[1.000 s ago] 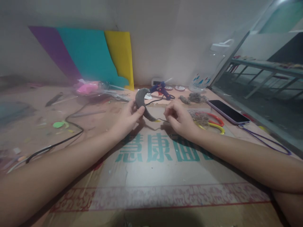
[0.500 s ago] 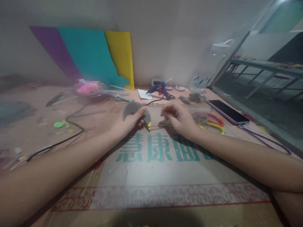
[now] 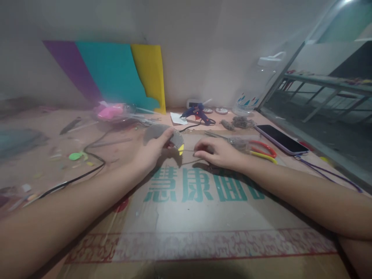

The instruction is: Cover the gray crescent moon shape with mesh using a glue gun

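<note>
My left hand (image 3: 155, 151) is closed around a grey, rounded flat piece (image 3: 154, 133) with a small yellow patch at its right edge. From that edge a thin grey-brown cord (image 3: 188, 150) runs to the right. Its other end is at the fingertips of my right hand (image 3: 216, 152), which are pinched together on it. Just beyond my right hand lie scissors (image 3: 266, 146) with red and yellow handles, their blades partly hidden by clear plastic and the hand.
A blue glue gun (image 3: 197, 113) rests on white paper (image 3: 178, 118) at the back. A phone (image 3: 280, 138) lies at right, before a clear bottle (image 3: 247, 99). Coloured sheets (image 3: 110, 73) lean on the wall. A black cable (image 3: 75, 180) and scraps lie at left.
My right hand has lowered and moved slightly left, and its fingers now meet the cord. The grey piece has turned and shifted a little left in my left hand. The view has tilted slightly.
</note>
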The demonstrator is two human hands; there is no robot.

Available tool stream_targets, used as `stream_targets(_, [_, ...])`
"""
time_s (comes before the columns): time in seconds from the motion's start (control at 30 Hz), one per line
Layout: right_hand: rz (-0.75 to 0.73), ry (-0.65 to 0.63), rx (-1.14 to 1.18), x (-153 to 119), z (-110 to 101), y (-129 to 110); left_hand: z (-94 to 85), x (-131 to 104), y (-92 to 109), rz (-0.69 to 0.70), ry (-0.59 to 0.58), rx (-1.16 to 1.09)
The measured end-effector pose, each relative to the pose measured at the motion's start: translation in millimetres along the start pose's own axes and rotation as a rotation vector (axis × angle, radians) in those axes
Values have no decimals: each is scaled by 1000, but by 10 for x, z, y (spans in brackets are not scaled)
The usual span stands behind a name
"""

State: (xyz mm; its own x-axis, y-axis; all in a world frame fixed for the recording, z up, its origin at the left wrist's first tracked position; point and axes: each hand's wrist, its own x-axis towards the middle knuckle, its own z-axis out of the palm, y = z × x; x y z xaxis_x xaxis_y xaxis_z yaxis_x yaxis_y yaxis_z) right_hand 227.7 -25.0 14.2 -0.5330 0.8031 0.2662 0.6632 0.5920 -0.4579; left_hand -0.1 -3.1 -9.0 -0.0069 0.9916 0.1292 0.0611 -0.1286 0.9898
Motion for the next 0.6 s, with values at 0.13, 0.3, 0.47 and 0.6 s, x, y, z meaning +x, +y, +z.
stream_targets(0.13, [86,-429,-128,1,-355,-28,9,34,16,8,38,12])
stream_targets(0.3, [266,-571,-403,-19,-861,173,26,20,14,5,42,-42])
stream_targets(0.47, [443,-513,-528,-47,-1223,422,-1,27,-2,-120,52,-41])
stream_targets(0.6, [505,-363,-646,-115,-1476,479,-9,37,7,-156,29,-72])
